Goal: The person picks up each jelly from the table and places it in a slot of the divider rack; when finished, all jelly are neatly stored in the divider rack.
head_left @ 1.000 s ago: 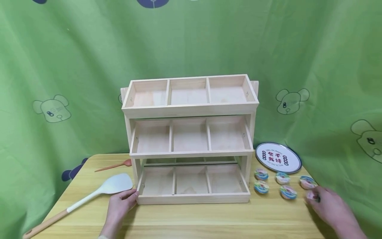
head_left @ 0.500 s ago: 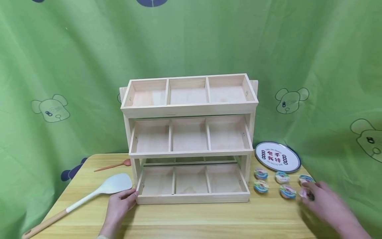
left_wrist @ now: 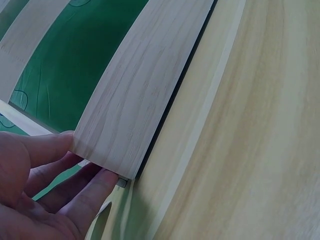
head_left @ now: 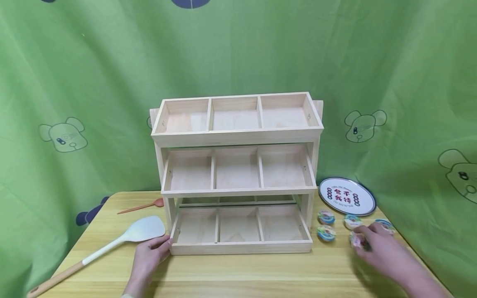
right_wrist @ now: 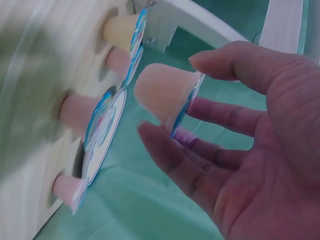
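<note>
A three-tier wooden rack (head_left: 238,248) stands mid-table, each tray split into three compartments. My left hand (head_left: 149,253) grips the left front corner of its lowest tray, digits at the upper and lower edges of the board end (left_wrist: 117,145) in the left wrist view. My right hand (head_left: 385,250) pinches a small jelly cup (right_wrist: 162,92) by its lidded rim, tilted sideways in the right wrist view. Several more jelly cups, including a near-left one (head_left: 326,233) and a back one (head_left: 352,222), sit nearby on the table; another (head_left: 385,224) is partly behind the hand.
An oval plate (head_left: 346,196) with red characters lies behind the cups. Left of the rack lie a white spatula (head_left: 143,229) with a wooden handle and a small red spoon (head_left: 158,203). A green curtain (head_left: 238,49) hangs behind the wooden table (head_left: 242,277).
My right hand has moved left across the table with the jelly cup, from the right edge toward the other cups. My left hand stays at the rack's corner.
</note>
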{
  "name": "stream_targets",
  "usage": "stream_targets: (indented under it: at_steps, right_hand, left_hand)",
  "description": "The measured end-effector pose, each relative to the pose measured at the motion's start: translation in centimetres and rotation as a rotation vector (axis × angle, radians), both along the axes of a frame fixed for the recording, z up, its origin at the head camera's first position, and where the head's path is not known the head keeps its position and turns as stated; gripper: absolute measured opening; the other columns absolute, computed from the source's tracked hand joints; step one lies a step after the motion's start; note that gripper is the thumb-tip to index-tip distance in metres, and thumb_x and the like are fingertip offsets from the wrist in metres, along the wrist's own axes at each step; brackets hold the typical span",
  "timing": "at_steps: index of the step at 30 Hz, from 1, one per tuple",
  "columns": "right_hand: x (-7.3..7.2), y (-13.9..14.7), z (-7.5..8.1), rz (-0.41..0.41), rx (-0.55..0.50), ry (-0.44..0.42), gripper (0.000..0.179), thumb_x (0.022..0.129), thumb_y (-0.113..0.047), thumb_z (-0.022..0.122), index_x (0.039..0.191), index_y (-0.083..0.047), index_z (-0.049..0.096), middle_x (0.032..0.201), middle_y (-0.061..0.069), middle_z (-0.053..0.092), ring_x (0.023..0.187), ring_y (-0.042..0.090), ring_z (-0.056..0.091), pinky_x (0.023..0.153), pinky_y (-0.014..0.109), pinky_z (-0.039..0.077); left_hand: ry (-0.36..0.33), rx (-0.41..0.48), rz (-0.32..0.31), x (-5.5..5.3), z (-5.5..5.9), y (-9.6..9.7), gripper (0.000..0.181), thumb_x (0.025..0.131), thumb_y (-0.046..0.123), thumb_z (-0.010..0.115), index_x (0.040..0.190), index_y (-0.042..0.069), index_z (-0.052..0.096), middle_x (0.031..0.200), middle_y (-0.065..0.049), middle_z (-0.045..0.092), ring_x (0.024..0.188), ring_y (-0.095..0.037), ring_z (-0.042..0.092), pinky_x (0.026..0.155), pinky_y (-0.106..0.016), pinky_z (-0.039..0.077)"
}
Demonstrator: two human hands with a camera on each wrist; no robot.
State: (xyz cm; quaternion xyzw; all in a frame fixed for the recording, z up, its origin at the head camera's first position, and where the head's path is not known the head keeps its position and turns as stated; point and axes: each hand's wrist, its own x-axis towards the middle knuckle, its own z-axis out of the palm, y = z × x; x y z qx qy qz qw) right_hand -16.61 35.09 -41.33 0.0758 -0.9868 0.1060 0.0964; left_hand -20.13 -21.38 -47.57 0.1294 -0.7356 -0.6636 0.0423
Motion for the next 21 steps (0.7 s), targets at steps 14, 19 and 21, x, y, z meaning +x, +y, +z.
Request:
stream_targets:
  at_steps: [14,19,21]
  right_hand:
    - [0.1,-4.3,1.0,0.139,-0.009,0.012,0.043,0.081,-0.023,0.080,0.116,-0.002,0.066,0.107,0.012,0.059,0.085,0.030,0.063,0.074,0.055,0.059]
    - [-0.2,-5.5,1.5,0.172,0.000,-0.018,0.042,0.081,-0.023,0.081,0.116,-0.006,0.066,0.102,0.004,0.059,0.080,0.021,0.060,0.070,0.048,0.060]
    - [-0.3,-5.9,1.7,0.198,0.006,-0.017,0.041,0.080,-0.022,0.081,0.116,-0.007,0.067,0.105,0.004,0.060,0.083,0.022,0.061,0.072,0.048,0.060]
  left_hand:
    - [0.004,-0.001,-0.007,-0.2,-0.3,-0.1,0.031,0.091,0.003,0.070,0.117,-0.011,0.064,0.122,-0.027,0.059,0.098,-0.024,0.066,0.083,-0.027,0.059]
    - [0.011,0.005,-0.007,-0.3,-0.4,-0.2,0.031,0.091,0.003,0.070,0.118,-0.011,0.064,0.122,-0.027,0.059,0.098,-0.023,0.066,0.083,-0.027,0.060]
    - [0.012,0.008,-0.006,-0.3,-0.5,-0.2,0.031,0.091,0.003,0.070,0.118,-0.012,0.064,0.122,-0.027,0.059,0.098,-0.023,0.066,0.083,-0.027,0.059]
